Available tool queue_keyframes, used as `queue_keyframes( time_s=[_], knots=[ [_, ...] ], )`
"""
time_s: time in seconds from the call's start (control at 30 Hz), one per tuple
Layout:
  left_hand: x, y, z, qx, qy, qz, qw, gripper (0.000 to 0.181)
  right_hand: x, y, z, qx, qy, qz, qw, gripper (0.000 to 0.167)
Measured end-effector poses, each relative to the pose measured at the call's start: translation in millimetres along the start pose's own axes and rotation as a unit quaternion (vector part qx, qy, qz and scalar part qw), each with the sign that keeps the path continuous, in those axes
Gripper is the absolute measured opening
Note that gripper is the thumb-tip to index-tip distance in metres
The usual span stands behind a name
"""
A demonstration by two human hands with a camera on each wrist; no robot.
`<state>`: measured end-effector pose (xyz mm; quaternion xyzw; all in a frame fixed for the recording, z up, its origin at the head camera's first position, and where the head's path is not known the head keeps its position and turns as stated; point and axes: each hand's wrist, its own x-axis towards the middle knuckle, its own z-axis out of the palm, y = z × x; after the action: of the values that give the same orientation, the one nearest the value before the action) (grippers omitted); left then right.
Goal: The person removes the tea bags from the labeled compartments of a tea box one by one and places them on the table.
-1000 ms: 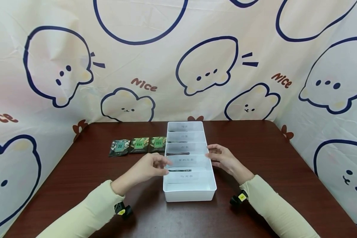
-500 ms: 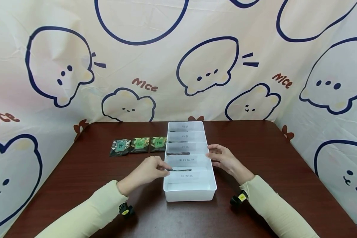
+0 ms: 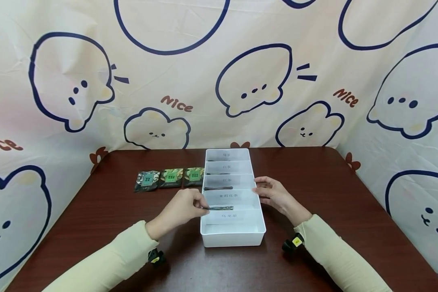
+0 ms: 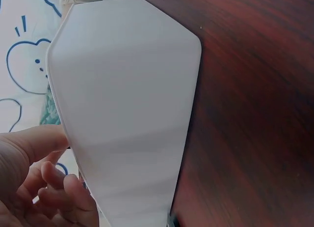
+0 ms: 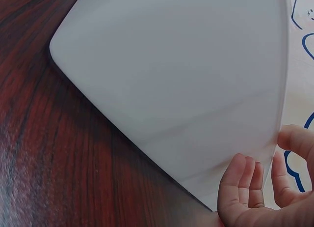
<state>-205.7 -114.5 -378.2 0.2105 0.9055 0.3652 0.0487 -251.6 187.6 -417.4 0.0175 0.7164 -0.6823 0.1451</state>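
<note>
A long white divided box (image 3: 233,240) stands on the table, with printed labels on its inner walls. My left hand (image 3: 180,210) is at its left rim and pinches the upper edge of a dark tea sachet (image 3: 220,208) in the second compartment from the front. In the left wrist view a teal patch of that sachet (image 4: 49,109) shows past the rim beside my thumb; the pinching fingertips are partly hidden. My right hand (image 3: 277,196) holds the box's right side, with a fingertip at the rim and the other fingers against the outer wall, as the right wrist view also shows.
Three tea sachets lie in a row left of the box: a teal one (image 3: 147,181) and two green ones, one (image 3: 171,178) beside the other (image 3: 194,177). Another dark sachet edge (image 3: 218,188) shows in the middle compartment. A printed cloth (image 3: 204,81) hangs behind the brown table (image 3: 303,174).
My left hand has come down onto the sachet's edge and now pinches it; more of the sachet's face shows. The right hand and the box have stayed put.
</note>
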Motion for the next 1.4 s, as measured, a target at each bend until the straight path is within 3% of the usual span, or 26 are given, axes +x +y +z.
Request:
queue_keyframes(
  time_s=[0.23,0.47,0.57,0.67,0.77,0.93,1.0,1.07,1.2,1.4],
  knots=[
    [1.7,1.9,-3.2,-0.018,0.008,-0.006,0.9998,0.019,-0.1,-1,0,0.005,-0.005,0.001,1.0,0.048],
    [4.8,9.0,-21.0,-0.108,0.016,-0.019,0.9938,0.012,-0.4,-2,0,0.008,-0.005,0.003,1.0,0.047],
    [8.3,11.1,-33.8,-0.182,0.028,-0.013,0.9829,0.013,-0.4,-2,0,0.007,-0.002,0.005,1.0,0.047],
    [11.7,11.5,-48.8,-0.255,0.048,-0.004,0.9657,0.017,0.0,-2,0,0.007,-0.001,0.006,1.0,0.047],
    [15.1,9.5,-64.7,-0.3,0.071,-0.007,0.9513,0.019,0.2,-2,0,0.001,0.001,0.007,1.0,0.047],
    [21.7,-3.9,-86.9,-0.362,0.079,-0.044,0.9279,0.027,-0.4,-1,0,-0.002,0.001,0.006,1.0,0.046],
    [24.3,-11.8,-92.8,-0.374,0.077,-0.063,0.9219,0.032,-0.6,-1,0,0.0,0.0,0.004,1.0,0.046],
    [26.4,-20.4,-96.9,-0.372,0.073,-0.08,0.922,0.035,-0.8,0,0,0.001,0.0,0.003,1.0,0.045],
    [28.1,-38.6,-100.4,-0.338,0.066,-0.113,0.932,0.043,-0.5,0,-1,0.006,-0.002,0.002,1.0,0.045],
    [31.6,-65.8,-97.9,-0.301,0.058,-0.16,0.9383,0.047,0.0,0,-1,0.005,-0.001,0.003,1.0,0.045]
  ],
)
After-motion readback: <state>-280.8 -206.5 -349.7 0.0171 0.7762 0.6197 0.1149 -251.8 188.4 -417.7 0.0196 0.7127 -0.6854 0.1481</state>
